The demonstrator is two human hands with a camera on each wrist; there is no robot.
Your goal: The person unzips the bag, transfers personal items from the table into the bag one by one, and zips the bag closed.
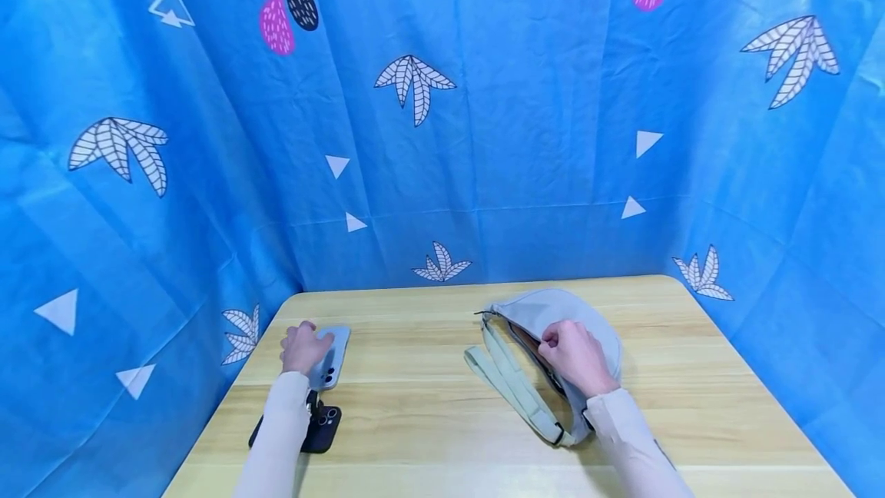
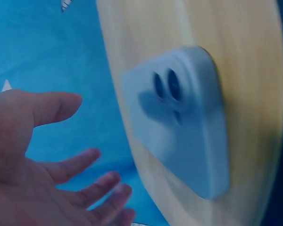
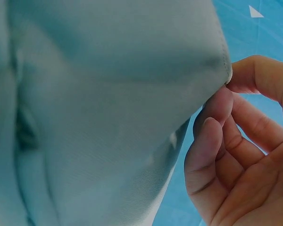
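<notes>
A grey waist bag (image 1: 601, 321) lies at the right of the table with its zip opening parted and a pale green strap (image 1: 515, 386) beside it. My right hand (image 1: 577, 356) pinches the edge of that opening between thumb and fingers; in the right wrist view the fabric (image 3: 118, 117) is drawn up to the fingertips. On the left, my left hand (image 1: 302, 348) hovers over a light blue phone (image 1: 337, 352) lying camera side up. In the left wrist view the left hand's fingers (image 2: 106, 188) are spread, apart from the phone.
A black phone (image 1: 321, 433) lies nearer the front, partly hidden under the left forearm. The wooden table (image 1: 415, 398) is enclosed by a patterned blue curtain (image 1: 539, 137) at the back and sides.
</notes>
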